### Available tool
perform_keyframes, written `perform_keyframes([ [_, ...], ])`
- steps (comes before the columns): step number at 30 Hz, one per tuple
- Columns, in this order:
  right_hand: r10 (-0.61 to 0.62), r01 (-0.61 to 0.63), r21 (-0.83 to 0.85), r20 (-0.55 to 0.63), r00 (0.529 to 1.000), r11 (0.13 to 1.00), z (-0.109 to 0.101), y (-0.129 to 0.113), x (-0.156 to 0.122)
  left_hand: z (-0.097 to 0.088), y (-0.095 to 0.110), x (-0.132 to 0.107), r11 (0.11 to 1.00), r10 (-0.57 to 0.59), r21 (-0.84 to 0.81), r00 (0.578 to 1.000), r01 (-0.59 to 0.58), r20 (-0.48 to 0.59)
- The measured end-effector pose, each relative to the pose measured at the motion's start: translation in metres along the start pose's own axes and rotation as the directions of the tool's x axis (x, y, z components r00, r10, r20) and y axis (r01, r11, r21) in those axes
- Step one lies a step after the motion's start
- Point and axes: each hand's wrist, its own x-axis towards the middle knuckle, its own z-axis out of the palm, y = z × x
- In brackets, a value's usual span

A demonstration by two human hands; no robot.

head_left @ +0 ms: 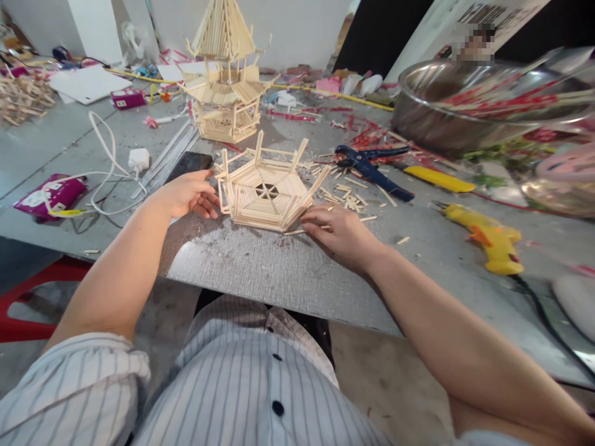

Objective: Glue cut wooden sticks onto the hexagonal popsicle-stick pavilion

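Observation:
A flat six-sided frame of pale wooden sticks (266,191) lies on the grey table (260,266) in front of me, with upright posts at its corners. My left hand (188,193) rests at its left side, fingers curled loosely beside the frame's edge. At its lower right corner my right hand (335,230) lies on the table, fingertips pressed on a thin loose stick (297,232). A finished stick pagoda (224,74) stands behind the frame.
Blue cutters (372,170) and a yellow glue gun (488,238) lie to the right, with a yellow-handled tool (437,179) between them. A steel bowl of sticks (483,102) stands at the far right. A phone (190,164), white charger and cable (134,161) lie left. Stick offcuts (346,198) litter the table.

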Motion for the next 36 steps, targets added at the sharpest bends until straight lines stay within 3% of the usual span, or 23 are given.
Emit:
perform_keyframes([
  [7, 0.006, -0.006, -0.003, -0.022, 1.000, 1.000, 0.0025, 0.0015, 0.0011, -0.0023, -0.0008, 0.0000, 0.999, 0.047, -0.028, 0.997, -0.045, 0.059],
  [15, 0.003, -0.003, -0.002, -0.019, 1.000, 1.000, 0.0031, 0.0023, 0.0009, -0.0057, -0.0054, 0.0021, 0.994, 0.101, -0.042, 0.994, -0.100, 0.038],
  [36, -0.015, 0.015, -0.016, -0.009, 1.000, 1.000, 0.0023, 0.0020, 0.0008, -0.0013, -0.0008, -0.0020, 0.999, 0.037, -0.014, 0.998, -0.037, 0.042],
])
